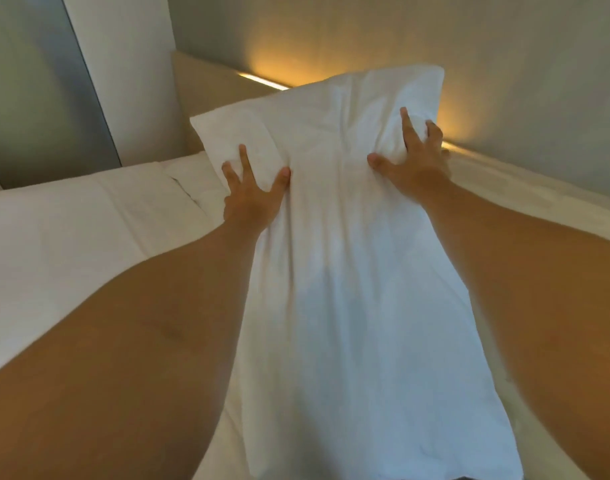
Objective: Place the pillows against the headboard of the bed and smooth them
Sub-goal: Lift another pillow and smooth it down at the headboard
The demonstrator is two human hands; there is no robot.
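Observation:
A long white pillow (345, 258) stretches away from me over the bed, its far end raised in front of the beige headboard (206, 84). My left hand (251, 192) grips the pillow's left side near the far end, fingers dug into the fabric. My right hand (414, 157) clutches a bunch of the cover on the right side, a little farther up. The pillow hides the middle of the headboard and the bed below it.
White bedding (71, 237) covers the mattress on the left, with a fold near the headboard. A warm light strip (262, 81) glows along the headboard top against the grey wall (504, 64). A white panel (123, 64) and a grey one stand at the left.

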